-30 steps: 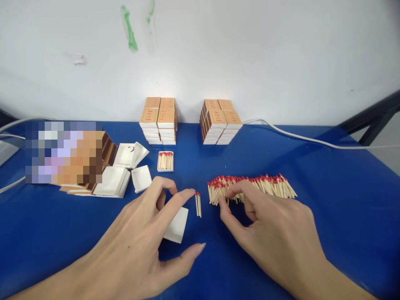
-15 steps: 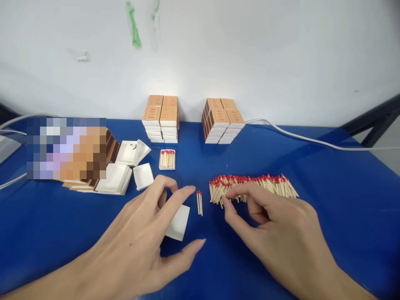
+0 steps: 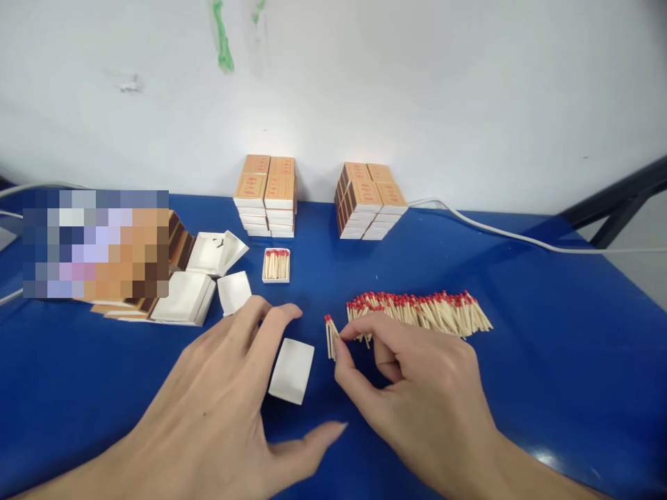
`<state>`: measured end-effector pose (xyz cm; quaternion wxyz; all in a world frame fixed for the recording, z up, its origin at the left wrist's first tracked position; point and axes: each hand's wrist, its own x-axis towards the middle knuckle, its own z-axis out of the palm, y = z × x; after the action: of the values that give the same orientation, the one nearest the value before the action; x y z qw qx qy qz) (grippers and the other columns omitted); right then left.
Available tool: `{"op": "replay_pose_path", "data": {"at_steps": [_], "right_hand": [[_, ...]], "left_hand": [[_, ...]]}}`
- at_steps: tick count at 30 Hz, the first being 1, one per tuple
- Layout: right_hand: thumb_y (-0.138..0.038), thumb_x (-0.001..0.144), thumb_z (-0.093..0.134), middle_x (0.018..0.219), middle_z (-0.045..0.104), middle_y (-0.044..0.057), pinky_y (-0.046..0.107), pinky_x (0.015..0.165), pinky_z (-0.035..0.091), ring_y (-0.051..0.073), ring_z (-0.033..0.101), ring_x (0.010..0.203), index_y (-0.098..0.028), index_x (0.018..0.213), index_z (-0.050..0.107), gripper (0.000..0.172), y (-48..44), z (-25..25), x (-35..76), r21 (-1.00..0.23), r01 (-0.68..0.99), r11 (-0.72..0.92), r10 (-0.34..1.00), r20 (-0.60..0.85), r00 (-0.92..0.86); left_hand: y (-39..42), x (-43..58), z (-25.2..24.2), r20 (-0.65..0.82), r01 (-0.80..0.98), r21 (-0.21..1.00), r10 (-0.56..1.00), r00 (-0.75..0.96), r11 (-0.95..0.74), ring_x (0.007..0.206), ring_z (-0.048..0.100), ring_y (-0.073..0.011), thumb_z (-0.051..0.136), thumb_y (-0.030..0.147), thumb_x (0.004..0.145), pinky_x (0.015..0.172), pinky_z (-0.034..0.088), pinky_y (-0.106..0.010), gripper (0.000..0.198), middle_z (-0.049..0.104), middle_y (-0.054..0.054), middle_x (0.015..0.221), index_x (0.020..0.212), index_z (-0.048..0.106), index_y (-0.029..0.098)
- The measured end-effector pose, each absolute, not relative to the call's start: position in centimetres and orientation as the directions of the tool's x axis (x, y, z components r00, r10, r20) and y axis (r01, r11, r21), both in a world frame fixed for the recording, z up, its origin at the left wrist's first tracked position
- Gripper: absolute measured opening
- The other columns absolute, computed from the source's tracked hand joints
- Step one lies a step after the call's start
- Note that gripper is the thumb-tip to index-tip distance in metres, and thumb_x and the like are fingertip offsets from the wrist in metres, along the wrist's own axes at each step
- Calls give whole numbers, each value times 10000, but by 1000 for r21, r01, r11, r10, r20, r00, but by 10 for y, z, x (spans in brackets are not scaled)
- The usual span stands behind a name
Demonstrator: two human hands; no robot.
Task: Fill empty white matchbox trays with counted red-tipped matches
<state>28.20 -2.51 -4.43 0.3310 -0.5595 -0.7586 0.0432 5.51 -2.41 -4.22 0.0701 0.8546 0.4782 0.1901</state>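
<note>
While wide apart, empty left fingers [image 3: 274, 326] beside a rectangular white tray [image 3: 292, 371], right fingers [image 3: 365, 323] tight on a wooden match [image 3: 334, 327]

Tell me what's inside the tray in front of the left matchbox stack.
The white matchbox tray holds wooden matches, red heads at the far end. Anything beneath the top layer is covered, so how deep they lie can't be seen.

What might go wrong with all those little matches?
The right hand, pinching a match beside the small match group, might knock those askew. It is also close to the big match pile, so a brush could scatter that. The left hand could bump the white tray close beside it.
</note>
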Motion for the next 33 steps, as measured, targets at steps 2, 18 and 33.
{"op": "replay_pose_path", "data": {"at_steps": [2,18,33], "right_hand": [[-260,1000,702,548,425,-100,267,522,364,95,387,449,-232,878,781,148,-23,-44,281,-436,821,369,877,455,-153],[-177,1041,613,643,603,-67,264,546,416,85,471,492,-197,913,775,207,-25,-42,298,-460,725,513,838,453,-305],[-160,1072,605,780,743,-58,290,614,503,120,702,623,-210,1070,740,144,-27,-43,299,-466,649,602,796,419,-437]], "left_hand": [[-24,55,-40,251,790,276,834,491,-548,978,797,-358,859,638,806,643,616,-427,846,695,-134,1232,1465,524,226],[-23,53,-45,248,662,450,796,552,-599,1044,687,-237,797,409,976,846,670,-412,562,595,-95,1284,1474,579,267],[-21,53,-46,241,674,422,792,562,-607,1039,699,-251,759,402,1001,854,672,-430,578,612,-105,1281,1527,569,258]]}}
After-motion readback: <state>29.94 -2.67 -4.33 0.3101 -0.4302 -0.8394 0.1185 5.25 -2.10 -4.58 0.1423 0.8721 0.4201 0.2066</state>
